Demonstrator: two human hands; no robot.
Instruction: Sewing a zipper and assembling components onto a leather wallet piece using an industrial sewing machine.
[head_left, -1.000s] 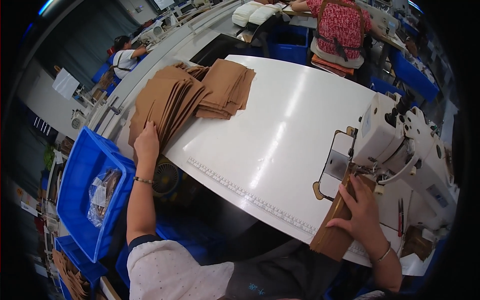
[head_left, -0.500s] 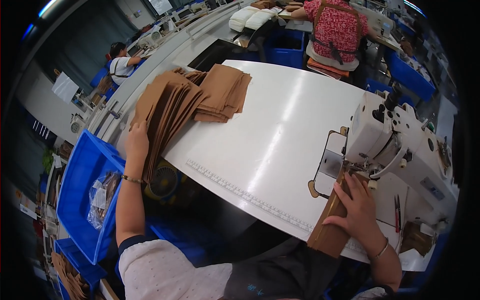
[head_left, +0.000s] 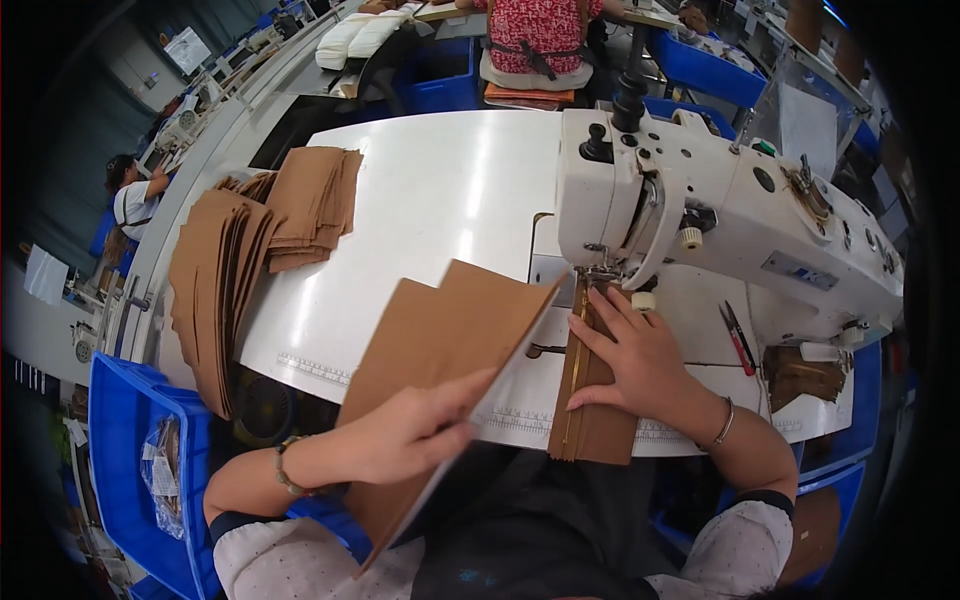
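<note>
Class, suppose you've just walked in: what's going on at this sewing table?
A person is at a sewing machine, both hands busy. The right hand lies spread on a brown strip with a gold line along it, its far end at the needle area. The left hand holds a loose brown piece, tilted, near the table's front edge. More brown pieces lie piled at the left side of the white table; a small cutting tool rests right of the right hand.
</note>
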